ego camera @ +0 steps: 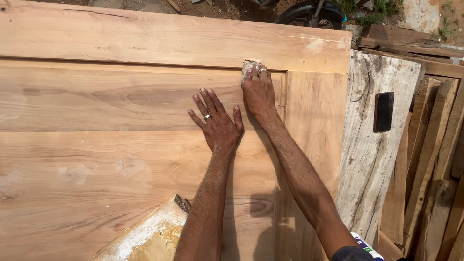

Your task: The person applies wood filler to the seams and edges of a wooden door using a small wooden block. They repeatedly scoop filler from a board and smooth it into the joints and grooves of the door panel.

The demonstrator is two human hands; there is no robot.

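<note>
Wooden door panel [96, 159] under left hand [217, 123], sandpaper [247, 65] under right hand [258, 92].

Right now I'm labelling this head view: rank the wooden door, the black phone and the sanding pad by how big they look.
1. Wooden door, filling most of the view.
2. Black phone on the rough plank.
3. Sanding pad, mostly hidden under the right hand, so its full size is unsure.

A black phone [384, 111] lies on a weathered grey plank [372, 145] to the right — beyond it a stack of rough timber [435, 159], a dark motorcycle wheel [311, 12] at the far edge, a putty-smeared wooden piece [150, 234] near.
</note>
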